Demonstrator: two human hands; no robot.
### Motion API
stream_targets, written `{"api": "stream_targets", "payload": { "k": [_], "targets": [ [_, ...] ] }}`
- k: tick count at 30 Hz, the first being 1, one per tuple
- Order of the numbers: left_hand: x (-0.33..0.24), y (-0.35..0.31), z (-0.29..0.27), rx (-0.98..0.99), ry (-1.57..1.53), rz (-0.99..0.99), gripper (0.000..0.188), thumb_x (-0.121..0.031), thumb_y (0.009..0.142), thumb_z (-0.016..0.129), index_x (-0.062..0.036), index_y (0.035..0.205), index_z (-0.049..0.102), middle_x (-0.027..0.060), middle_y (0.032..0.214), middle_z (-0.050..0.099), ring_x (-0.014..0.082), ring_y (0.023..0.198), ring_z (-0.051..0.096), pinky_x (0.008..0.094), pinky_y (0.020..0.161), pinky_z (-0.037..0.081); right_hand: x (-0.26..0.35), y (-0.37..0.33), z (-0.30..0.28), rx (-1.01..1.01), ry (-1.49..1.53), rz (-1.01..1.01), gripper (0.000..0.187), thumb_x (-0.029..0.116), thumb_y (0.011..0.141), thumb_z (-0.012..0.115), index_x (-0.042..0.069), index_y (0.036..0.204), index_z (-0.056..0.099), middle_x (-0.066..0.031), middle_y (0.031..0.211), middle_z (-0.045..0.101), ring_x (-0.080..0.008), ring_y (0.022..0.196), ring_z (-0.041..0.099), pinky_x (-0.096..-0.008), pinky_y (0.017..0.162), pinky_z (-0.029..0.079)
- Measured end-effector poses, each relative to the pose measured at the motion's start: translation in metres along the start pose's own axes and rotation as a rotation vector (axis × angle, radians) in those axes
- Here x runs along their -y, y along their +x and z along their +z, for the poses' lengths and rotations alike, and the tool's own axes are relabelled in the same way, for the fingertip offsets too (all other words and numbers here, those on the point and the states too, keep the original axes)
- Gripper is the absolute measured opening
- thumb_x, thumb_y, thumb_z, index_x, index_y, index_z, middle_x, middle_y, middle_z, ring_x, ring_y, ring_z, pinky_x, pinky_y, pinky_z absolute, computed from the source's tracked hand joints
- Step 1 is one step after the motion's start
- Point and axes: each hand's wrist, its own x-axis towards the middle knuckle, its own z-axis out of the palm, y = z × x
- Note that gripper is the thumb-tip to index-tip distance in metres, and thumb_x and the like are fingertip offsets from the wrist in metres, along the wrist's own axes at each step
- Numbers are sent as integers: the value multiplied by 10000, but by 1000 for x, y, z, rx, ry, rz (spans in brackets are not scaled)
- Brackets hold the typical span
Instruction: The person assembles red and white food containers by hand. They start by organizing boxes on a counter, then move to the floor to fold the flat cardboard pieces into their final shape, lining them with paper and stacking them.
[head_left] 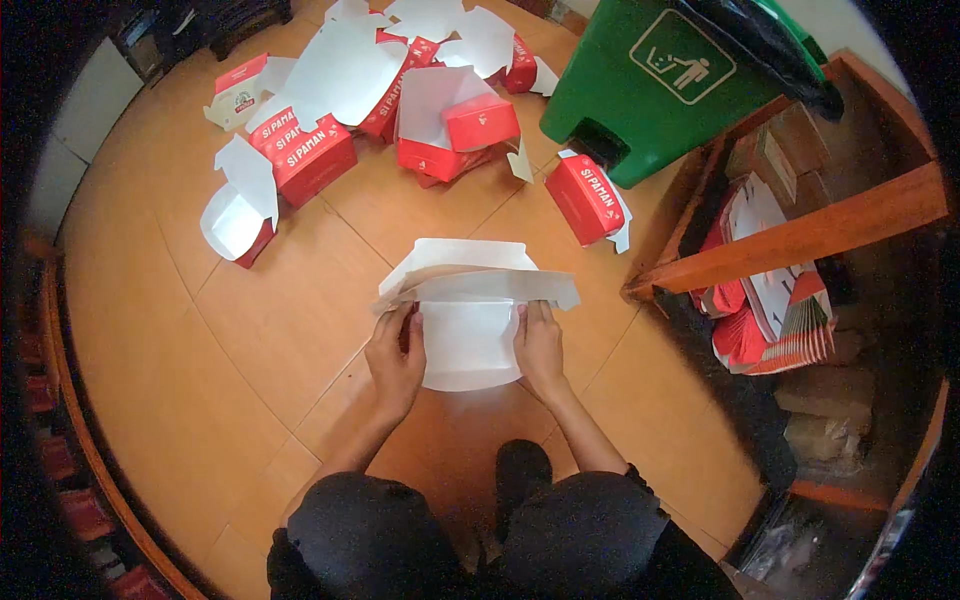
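Observation:
A flat white cardboard box blank lies on the orange tiled floor in front of me, white side up, its far flaps partly folded up. My left hand presses on the blank's left edge, fingers bent over the fold. My right hand presses on its right edge the same way. Both forearms come in from the lower edge, over my dark-clad knees.
Several folded red-and-white boxes and loose white blanks lie scattered on the floor beyond. A green waste bin stands at the upper right. A wooden shelf frame on the right holds a stack of flat red blanks.

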Motion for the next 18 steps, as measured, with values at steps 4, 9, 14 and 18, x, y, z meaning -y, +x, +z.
{"api": "stream_targets", "payload": {
  "k": [4, 9, 14, 18],
  "targets": [
    [5, 9, -5, 7, 120, 102, 175, -44, 949, 574, 37, 1082, 655, 211, 896, 682, 282, 689, 674, 347, 612, 527, -1, 4, -7, 68, 17, -17, 204, 112, 966, 490, -68, 1038, 555, -283, 1066, 594, -492, 850, 612, -540, 723, 515],
    [16, 21, -7, 128, 266, 142, 195, -67, 942, 558, 43, 1068, 658, 249, 861, 662, 318, 664, 664, 388, 608, 519, -5, 10, -4, 64, -12, -27, 227, 133, 971, 488, -55, 1058, 583, -266, 1055, 607, -469, 826, 626, -526, 738, 526],
    [14, 23, -9, 225, 187, -124, 230, -104, 946, 550, 58, 1074, 653, 226, 888, 658, 318, 727, 647, 392, 646, 514, -2, 7, -7, 57, -29, 23, 209, 146, 968, 498, -30, 1025, 596, -224, 1019, 627, -443, 796, 643, -521, 739, 531],
    [35, 14, -4, 203, 183, -106, 304, -186, 977, 527, 59, 1116, 640, 225, 1064, 596, 291, 947, 591, 375, 791, 498, -6, 12, -13, 76, -21, 7, 199, 152, 970, 501, -23, 990, 595, -215, 989, 626, -433, 795, 649, -511, 736, 537]
  ]
}}
